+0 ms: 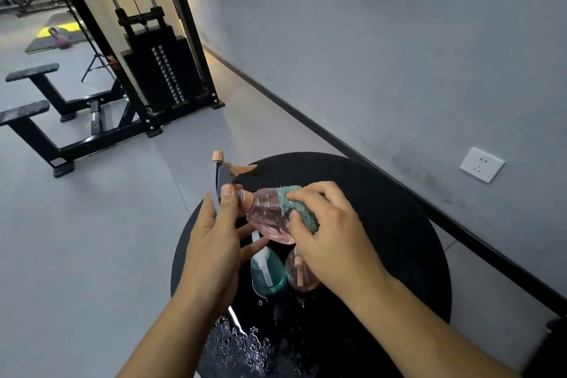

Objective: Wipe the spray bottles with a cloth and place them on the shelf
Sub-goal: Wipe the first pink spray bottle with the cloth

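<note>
Closest to you, shiny water drops [242, 344] sit on the round black table [399, 224]. A little further, a see-through teal spray bottle [269, 273] and a see-through pink spray bottle [299, 275] stand side by side on it. Above them you hold another clear pink spray bottle with a grey and peach top [267, 215] on its side. Your left hand [214, 242] grips its grey top. Your right hand [331, 233] pinches a fuzzy teal cloth [299, 209] against its body. Far off stands a black gym weight machine [159, 70].
</note>
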The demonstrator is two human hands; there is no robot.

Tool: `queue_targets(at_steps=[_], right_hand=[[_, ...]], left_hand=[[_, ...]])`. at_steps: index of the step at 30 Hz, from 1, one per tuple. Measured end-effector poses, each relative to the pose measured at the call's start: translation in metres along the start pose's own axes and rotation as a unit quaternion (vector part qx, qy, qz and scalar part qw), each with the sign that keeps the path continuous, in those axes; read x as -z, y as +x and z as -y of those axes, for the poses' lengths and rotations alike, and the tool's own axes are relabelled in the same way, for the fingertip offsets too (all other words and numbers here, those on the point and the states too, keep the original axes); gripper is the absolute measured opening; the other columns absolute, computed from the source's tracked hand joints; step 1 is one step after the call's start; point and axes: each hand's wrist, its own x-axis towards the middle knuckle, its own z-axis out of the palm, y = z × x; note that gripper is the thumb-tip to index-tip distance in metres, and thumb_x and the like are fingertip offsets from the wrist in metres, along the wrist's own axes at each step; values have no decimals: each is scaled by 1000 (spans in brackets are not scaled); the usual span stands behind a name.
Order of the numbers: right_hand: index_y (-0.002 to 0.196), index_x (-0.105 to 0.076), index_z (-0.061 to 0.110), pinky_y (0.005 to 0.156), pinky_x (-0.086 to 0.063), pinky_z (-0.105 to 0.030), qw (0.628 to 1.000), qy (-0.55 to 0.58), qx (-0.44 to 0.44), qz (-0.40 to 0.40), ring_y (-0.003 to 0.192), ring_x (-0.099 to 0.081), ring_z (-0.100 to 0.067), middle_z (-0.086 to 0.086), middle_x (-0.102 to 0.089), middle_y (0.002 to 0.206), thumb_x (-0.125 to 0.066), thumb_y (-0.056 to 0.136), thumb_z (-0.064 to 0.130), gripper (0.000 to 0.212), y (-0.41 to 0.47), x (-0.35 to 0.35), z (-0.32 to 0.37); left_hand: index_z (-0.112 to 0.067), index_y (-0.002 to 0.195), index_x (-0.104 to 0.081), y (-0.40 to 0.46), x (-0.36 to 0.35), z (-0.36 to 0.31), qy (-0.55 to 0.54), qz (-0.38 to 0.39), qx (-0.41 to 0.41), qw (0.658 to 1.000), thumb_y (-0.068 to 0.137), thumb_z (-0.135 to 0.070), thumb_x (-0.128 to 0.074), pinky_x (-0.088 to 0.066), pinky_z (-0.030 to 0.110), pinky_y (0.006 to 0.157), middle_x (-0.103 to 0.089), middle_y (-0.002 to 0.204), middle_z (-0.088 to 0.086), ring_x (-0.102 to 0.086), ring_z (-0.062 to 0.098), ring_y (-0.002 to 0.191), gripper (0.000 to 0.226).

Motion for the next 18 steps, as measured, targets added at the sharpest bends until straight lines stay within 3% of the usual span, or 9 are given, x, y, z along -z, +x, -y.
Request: queue_targets(at_steps=[3,6,11,16,18], right_hand=[[125,-68,28,92,-55,-26,999,-26,46,4,118,-50,-10,15,-47,129,-59,100,21,27,-1,-3,7],[121,-68,28,90,-54,-26,996,-45,70,20,117,-46,-9,13,-47,125,-61,97,21,26,-1,-3,10],[121,-67,30,85,-59,-30,1000,9,-15,-10,114,-53,-8,19,-45,117,-60,98,23,25,3,4,-4],[127,-66,31,95,-53,-26,996,-42,70,25,122,-44,-5,16,-46,130,-58,101,23,28,-2,2,7],[126,-65,31,93,-53,-26,997,-40,59,16,120,-46,-5,16,-47,127,-57,101,24,28,-1,4,5]], left_hand=[[-25,112,-65,-5,-6,3,0,-2,3,1000,103,-55,-49,-65,46,80,-78,93,-6,-78,24,88,35],[-26,106,-66,-7,-8,5,1,-4,12,1000,104,-55,-49,-65,47,80,-77,89,-5,-76,23,83,33],[-24,106,-65,1,0,-1,-24,-22,23,999,105,-56,-48,-65,51,83,-80,101,6,-79,31,95,36],[-22,114,-69,-3,-6,3,2,15,24,1000,101,-57,-52,-65,53,84,-79,100,2,-77,27,92,40],[-25,112,-71,-1,-1,1,5,28,26,999,99,-57,-54,-63,58,89,-77,105,5,-76,33,98,39]])
